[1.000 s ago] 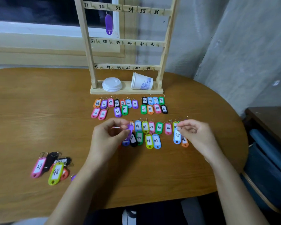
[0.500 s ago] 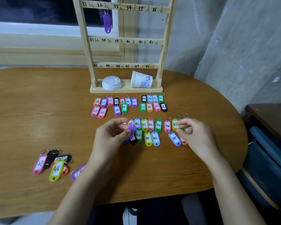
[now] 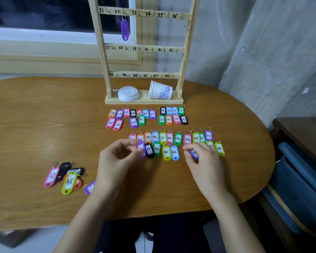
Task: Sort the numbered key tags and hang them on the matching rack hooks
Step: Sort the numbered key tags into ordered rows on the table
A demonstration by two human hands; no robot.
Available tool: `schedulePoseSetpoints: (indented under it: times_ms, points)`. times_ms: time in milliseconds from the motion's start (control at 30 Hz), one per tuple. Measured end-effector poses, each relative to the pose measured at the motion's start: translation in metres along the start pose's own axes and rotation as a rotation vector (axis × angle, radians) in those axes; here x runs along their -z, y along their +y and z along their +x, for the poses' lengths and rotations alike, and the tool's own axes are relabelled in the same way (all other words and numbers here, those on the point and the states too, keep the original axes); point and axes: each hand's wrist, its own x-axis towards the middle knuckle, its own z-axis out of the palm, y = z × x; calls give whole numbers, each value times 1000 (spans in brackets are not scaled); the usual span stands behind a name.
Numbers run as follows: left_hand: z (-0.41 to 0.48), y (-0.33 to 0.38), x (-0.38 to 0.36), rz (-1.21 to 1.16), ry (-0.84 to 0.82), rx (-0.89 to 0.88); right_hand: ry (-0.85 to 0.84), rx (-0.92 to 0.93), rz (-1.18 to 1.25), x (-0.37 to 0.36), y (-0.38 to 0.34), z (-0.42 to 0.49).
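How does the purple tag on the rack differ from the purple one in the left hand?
The hanging purple tag dangles vertically from a rack hook, no label showing; the held purple tag is pinched in the left hand, tilted, its white label showing. Both are purple.

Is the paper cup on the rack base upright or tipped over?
Tipped over: the paper cup lies on its side on the rack base, its open rim facing left.
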Motion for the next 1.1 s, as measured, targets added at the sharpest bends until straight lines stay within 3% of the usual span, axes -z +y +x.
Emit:
schedulePoseSetpoints:
  times_ms: [200,367,500,700,1100]
  points:
    - [-2,-1,4,5,6,38,28,28,-231,4,20,-14]
    - [-4,2,-1,24,24,62,14,11,-247,8,16,-14]
    - [-7,8,2,-48,12,122,-22,24,81,6,-12,-13]
    - [-11,14,8,-104,20,117,-247,-68,569,-12,-61,-21]
    - [-19,19,22,-240,67,231,-234,-231,844,-24,-87,-25]
